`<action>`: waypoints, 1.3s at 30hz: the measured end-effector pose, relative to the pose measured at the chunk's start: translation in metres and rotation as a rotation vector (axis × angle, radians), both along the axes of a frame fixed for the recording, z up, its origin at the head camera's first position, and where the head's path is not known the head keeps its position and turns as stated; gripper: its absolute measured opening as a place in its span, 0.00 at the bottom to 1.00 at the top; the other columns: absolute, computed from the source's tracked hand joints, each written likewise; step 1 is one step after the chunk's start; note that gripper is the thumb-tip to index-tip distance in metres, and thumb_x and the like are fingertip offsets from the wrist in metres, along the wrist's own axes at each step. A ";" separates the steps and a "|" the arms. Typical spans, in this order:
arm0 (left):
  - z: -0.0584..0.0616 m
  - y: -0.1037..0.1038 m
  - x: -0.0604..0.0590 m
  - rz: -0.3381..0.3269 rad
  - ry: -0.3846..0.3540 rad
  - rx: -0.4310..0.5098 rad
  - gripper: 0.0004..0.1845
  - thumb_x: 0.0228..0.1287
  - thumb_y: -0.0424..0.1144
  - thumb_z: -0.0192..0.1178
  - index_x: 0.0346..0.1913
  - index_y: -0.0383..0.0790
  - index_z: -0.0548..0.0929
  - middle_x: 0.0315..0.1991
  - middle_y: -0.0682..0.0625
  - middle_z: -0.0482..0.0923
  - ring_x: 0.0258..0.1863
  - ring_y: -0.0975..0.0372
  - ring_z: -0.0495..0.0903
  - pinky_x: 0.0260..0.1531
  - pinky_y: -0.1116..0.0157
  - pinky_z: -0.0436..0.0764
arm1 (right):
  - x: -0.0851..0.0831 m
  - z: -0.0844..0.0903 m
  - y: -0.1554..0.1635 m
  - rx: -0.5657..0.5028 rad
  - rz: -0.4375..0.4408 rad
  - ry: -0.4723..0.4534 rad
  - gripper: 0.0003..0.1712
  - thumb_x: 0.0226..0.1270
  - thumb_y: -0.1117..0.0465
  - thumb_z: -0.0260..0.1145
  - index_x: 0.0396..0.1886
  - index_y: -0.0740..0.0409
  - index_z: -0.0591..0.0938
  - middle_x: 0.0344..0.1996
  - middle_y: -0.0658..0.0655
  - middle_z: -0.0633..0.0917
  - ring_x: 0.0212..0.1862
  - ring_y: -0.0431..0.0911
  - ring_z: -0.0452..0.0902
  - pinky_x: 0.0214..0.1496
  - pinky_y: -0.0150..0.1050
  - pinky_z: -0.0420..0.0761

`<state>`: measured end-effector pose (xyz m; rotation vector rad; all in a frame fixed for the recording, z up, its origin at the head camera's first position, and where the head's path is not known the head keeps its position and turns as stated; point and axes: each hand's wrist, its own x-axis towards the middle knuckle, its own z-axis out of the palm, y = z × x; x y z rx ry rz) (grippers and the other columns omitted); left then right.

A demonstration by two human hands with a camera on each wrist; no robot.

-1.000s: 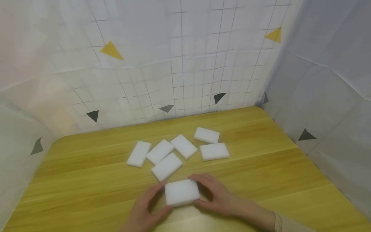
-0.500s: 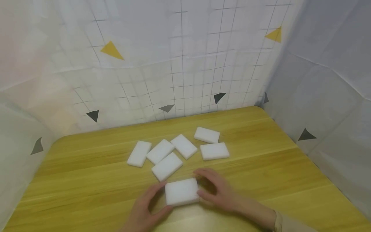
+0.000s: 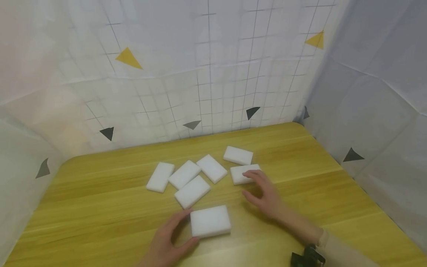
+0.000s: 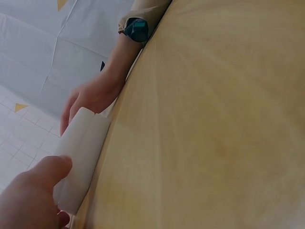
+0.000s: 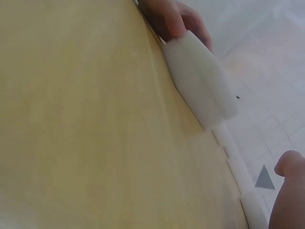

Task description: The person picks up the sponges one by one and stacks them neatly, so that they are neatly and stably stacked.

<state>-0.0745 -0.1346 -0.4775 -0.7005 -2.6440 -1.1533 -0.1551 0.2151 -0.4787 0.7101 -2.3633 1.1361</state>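
Note:
Near the front of the table, white sponge blocks [image 3: 211, 221] lie stacked, and a seam between two layers shows in the left wrist view. My left hand [image 3: 168, 237] grips the left end of this stack, thumb [image 4: 59, 167] on the near side and fingers on the far side. My right hand [image 3: 267, 198] is off the stack, thumb and fingers spread apart. Its fingertips overlap a single white sponge [image 3: 238, 174] farther back on the right; whether they touch it I cannot tell. In the right wrist view only part of the right hand [image 5: 293, 186] shows.
Several more white sponges lie flat behind the stack, among them a front one [image 3: 192, 192], a left one [image 3: 160, 177] and a back right one [image 3: 238, 155]. The wooden table [image 3: 100, 211] is enclosed by pale patterned sheets [image 3: 160, 96] at the back and sides.
My right hand has let go of the stack's right end and moved back and right to the single sponge. The left hand and the stack have stayed nearly still.

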 end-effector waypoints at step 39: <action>-0.001 0.003 -0.014 -0.019 -0.008 0.043 0.36 0.54 0.54 0.74 0.65 0.51 0.76 0.62 0.60 0.78 0.62 0.63 0.77 0.62 0.58 0.78 | -0.042 0.003 0.045 0.147 -0.136 -0.167 0.36 0.53 0.56 0.78 0.61 0.65 0.77 0.60 0.66 0.77 0.63 0.62 0.68 0.68 0.62 0.64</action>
